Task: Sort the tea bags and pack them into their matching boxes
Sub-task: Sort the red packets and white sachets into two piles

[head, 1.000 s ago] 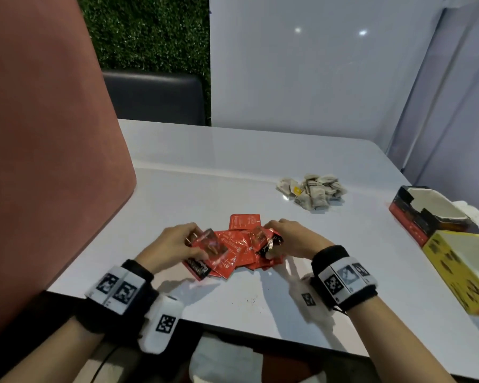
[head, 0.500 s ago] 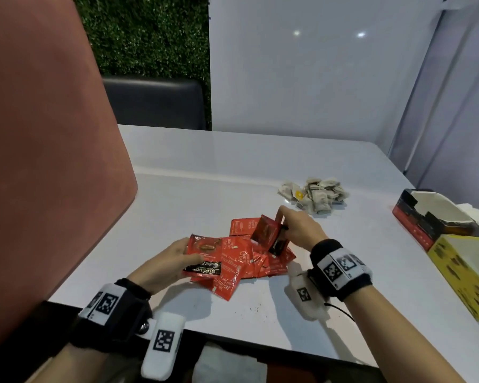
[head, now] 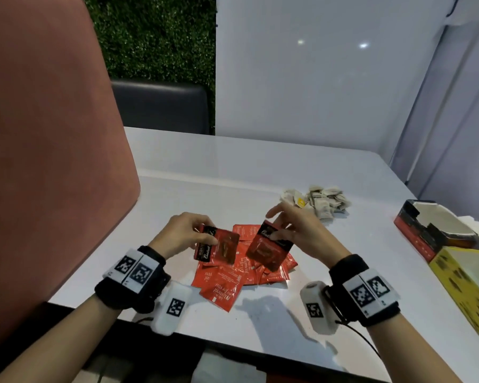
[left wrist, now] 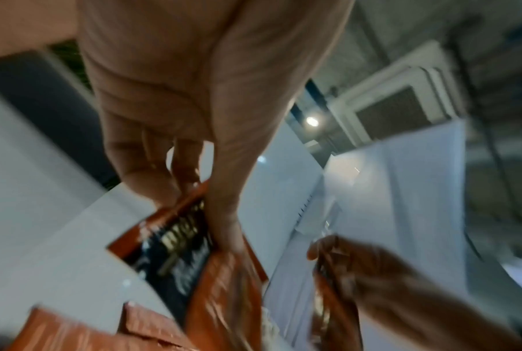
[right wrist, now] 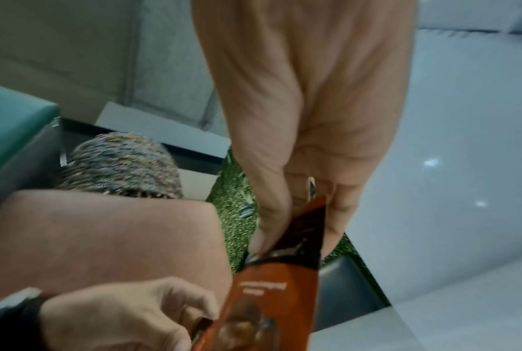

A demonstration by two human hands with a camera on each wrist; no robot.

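A heap of red tea sachets (head: pixel 233 275) lies on the white table (head: pixel 177 194) near its front edge. My left hand (head: pixel 183 233) pinches one red sachet with a black band (head: pixel 221 246), lifted above the heap; the same sachet (left wrist: pixel 178 251) shows blurred in the left wrist view. My right hand (head: pixel 296 230) pinches another red sachet (head: pixel 268 248) by its black top, held tilted above the heap; it appears as a red sachet (right wrist: pixel 280 285) in the right wrist view. A pile of beige paper tea bags (head: pixel 320 200) sits further back on the right.
An open red and black box (head: pixel 426 230) and an open yellow box (head: pixel 468 283) stand at the table's right edge. A red-brown padded panel (head: pixel 44 161) rises along the left. A dark seat back (head: pixel 161 106) stands behind the table.
Both hands have lifted off the heap, each raising one red sachet. The right hand turned its sachet face up and the left brought its sachet up from the heap's left side.
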